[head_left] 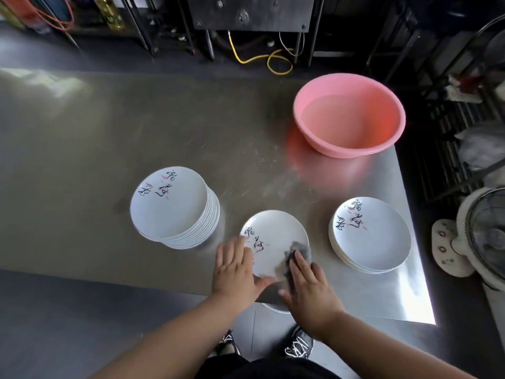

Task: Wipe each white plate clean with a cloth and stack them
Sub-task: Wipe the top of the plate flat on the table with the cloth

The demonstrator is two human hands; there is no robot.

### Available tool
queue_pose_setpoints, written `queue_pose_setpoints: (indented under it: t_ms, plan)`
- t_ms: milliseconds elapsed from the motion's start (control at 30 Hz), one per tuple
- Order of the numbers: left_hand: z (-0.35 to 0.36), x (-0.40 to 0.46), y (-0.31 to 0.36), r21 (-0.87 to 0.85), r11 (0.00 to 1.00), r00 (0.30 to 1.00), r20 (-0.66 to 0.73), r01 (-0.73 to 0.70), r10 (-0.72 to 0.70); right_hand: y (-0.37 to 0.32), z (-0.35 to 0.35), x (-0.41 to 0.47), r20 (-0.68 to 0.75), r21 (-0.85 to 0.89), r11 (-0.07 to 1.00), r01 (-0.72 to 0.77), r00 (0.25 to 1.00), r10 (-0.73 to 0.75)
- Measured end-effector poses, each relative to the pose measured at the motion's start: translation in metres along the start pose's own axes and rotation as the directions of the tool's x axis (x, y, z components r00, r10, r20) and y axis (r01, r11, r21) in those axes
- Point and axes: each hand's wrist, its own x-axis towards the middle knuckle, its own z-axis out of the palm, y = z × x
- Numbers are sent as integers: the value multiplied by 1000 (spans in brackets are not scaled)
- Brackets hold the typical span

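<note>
Head view: left hand (234, 266) steadies plate (276, 236); right hand (308, 285) presses cloth (299, 251) flat.

Both forearms (169, 343) are bare to the elbow with no sleeves showing, dark clothing (273, 369) covers the lap, and the feet wear black sneakers (300, 343) with white laces.

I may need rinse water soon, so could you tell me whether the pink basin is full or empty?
Partly filled: the pink basin shows a water line below its rim.
</note>
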Motion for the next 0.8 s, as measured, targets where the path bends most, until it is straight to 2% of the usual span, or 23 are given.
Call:
queue_pose_setpoints:
  t_ms: [100, 200, 367, 500, 667, 800]
  plan:
    - [-1, 6, -22, 9, 964, 963, -42, -266, 266, 17, -19, 22, -49, -10, 1000, 22, 999, -22]
    - [1, 12, -35, -22, 933, 933, -53, -358, 357, 33, -46, 52, -86, -8, 998, 56, 995, -56]
    - [9, 14, -30, -122, 939, 945, -100, -322, 311, 12, -12, 30, -109, 62, 998, 13, 994, -7]
    - [7, 11, -31, -159, 942, 955, -80, -296, 286, 1, 13, 10, -7, 95, 995, -21, 1000, 21]
    - [0, 9, -22, -192, 957, 976, -45, -219, 214, 17, -28, 56, -123, 120, 993, -5, 992, 20]
    - [-9, 5, -7, -195, 973, 992, -18, -124, 122, 8, -7, 35, -106, 65, 998, 18, 994, -11]
